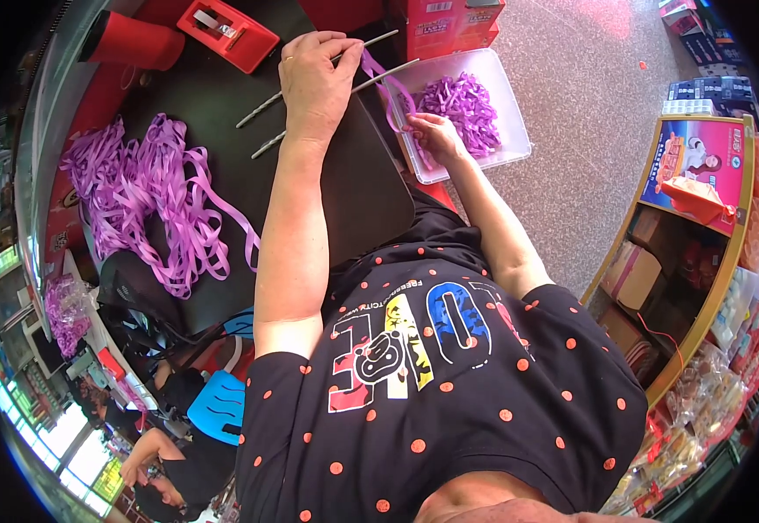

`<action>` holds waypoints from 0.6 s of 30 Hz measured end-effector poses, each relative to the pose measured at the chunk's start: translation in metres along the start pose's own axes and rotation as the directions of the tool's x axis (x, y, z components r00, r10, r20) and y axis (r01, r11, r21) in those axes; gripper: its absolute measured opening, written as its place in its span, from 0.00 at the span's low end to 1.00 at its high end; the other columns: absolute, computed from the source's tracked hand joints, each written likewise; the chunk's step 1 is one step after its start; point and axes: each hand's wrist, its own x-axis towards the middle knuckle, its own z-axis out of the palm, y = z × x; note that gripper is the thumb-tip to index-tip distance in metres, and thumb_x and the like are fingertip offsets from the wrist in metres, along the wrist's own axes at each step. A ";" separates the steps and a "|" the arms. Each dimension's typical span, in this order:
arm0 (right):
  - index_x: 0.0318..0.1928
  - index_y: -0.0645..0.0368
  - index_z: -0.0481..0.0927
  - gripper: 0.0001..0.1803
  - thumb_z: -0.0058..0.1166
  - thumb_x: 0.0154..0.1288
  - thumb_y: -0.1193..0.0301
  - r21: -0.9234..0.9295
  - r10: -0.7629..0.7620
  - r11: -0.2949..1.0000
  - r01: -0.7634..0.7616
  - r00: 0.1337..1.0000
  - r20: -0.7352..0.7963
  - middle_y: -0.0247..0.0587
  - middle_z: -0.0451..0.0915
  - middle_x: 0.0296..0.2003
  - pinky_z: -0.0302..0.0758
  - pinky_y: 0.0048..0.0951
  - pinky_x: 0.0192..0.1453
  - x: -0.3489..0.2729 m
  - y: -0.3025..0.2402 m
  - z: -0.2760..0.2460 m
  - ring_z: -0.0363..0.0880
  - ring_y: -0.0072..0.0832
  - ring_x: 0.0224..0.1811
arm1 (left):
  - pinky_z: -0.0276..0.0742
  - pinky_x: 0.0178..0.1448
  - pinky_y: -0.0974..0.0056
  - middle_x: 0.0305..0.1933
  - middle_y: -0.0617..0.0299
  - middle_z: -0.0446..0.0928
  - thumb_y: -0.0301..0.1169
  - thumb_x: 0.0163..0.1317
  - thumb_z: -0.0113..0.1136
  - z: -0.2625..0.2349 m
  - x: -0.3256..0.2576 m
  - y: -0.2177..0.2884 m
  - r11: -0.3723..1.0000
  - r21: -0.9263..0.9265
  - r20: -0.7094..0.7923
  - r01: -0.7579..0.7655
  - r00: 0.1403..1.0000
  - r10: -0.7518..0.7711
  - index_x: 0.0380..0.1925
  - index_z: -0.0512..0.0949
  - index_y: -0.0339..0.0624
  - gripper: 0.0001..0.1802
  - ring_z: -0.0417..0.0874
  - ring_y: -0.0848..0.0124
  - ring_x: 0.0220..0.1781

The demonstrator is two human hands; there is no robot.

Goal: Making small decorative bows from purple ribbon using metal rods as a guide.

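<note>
Speckled grey floor [562,122] spreads beside a yellow-edged shelf unit [718,279], with bright windows [72,449] at lower left.

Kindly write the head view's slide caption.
Right hand holds flat purple ribbon near white plastic bin; left hand over thin grey rods.

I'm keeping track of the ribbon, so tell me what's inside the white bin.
A loose heap of purple ribbon lies inside the white bin. The right hand hides part of the bin. Anything beneath the heap is covered and cannot be seen.
</note>
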 end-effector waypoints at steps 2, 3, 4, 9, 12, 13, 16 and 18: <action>0.41 0.60 0.83 0.12 0.62 0.58 0.67 -0.027 -0.024 0.999 0.025 0.999 0.030 0.36 0.84 0.30 0.65 0.18 0.25 0.001 0.002 0.001 0.70 0.14 0.22 | 0.67 0.58 0.58 0.40 0.66 0.81 0.37 0.55 0.64 0.000 0.000 0.000 1.000 0.005 0.004 -0.001 1.000 0.001 0.29 0.86 0.47 0.08 0.74 0.62 0.52; 0.39 0.60 0.83 0.12 0.63 0.57 0.67 -0.068 -0.047 0.996 0.049 0.998 0.038 0.36 0.84 0.29 0.65 0.18 0.25 0.002 0.003 0.000 0.70 0.14 0.21 | 0.67 0.58 0.58 0.40 0.66 0.81 0.37 0.55 0.64 0.000 0.000 -0.001 1.000 0.005 0.009 -0.002 1.000 0.002 0.29 0.86 0.47 0.08 0.73 0.62 0.52; 0.39 0.60 0.83 0.12 0.63 0.57 0.67 -0.066 -0.035 0.997 0.037 0.999 0.026 0.36 0.84 0.29 0.65 0.18 0.25 0.002 0.005 -0.001 0.70 0.14 0.21 | 0.67 0.58 0.58 0.41 0.66 0.81 0.37 0.56 0.64 0.000 0.000 -0.001 1.000 0.003 0.018 0.002 1.000 -0.002 0.30 0.86 0.47 0.08 0.73 0.62 0.52; 0.32 0.60 0.85 0.09 0.64 0.56 0.67 -0.418 -0.044 0.907 -0.051 0.975 -0.215 0.36 0.84 0.26 0.68 0.19 0.26 0.007 0.021 -0.007 0.72 0.16 0.19 | 0.66 0.58 0.58 0.41 0.67 0.81 0.38 0.56 0.64 0.001 0.000 -0.003 1.000 0.019 0.021 -0.004 1.000 0.003 0.30 0.86 0.48 0.08 0.73 0.62 0.53; 0.33 0.61 0.84 0.10 0.64 0.54 0.68 -0.475 -0.164 0.877 0.069 0.973 -0.161 0.37 0.84 0.24 0.72 0.23 0.30 0.009 0.030 -0.006 0.77 0.20 0.21 | 0.66 0.58 0.58 0.42 0.67 0.81 0.38 0.56 0.64 0.002 -0.001 -0.003 1.000 0.022 0.018 -0.004 1.000 0.004 0.30 0.86 0.48 0.08 0.73 0.62 0.53; 0.33 0.62 0.84 0.10 0.65 0.54 0.68 -0.532 -0.248 0.836 0.132 0.957 -0.152 0.39 0.84 0.24 0.74 0.25 0.32 0.009 0.033 -0.006 0.78 0.21 0.21 | 0.66 0.58 0.58 0.42 0.67 0.81 0.38 0.56 0.64 0.002 0.000 -0.004 1.000 0.023 0.020 -0.006 1.000 0.006 0.30 0.86 0.48 0.08 0.73 0.62 0.53; 0.34 0.61 0.80 0.12 0.65 0.54 0.66 -0.676 -0.373 0.690 0.258 0.928 -0.026 0.41 0.83 0.27 0.76 0.30 0.39 0.003 0.037 -0.004 0.82 0.29 0.29 | 0.66 0.58 0.58 0.42 0.67 0.81 0.38 0.56 0.64 0.002 0.000 -0.004 1.000 0.028 0.022 -0.003 1.000 0.003 0.30 0.86 0.48 0.09 0.73 0.62 0.53; 0.34 0.58 0.74 0.14 0.65 0.54 0.65 -0.801 -0.407 0.528 0.283 0.912 0.053 0.43 0.79 0.32 0.75 0.34 0.42 -0.005 0.039 -0.004 0.80 0.38 0.38 | 0.67 0.58 0.58 0.42 0.67 0.81 0.38 0.56 0.64 0.002 0.000 -0.004 1.000 0.026 0.015 -0.009 1.000 0.009 0.30 0.86 0.48 0.09 0.73 0.62 0.53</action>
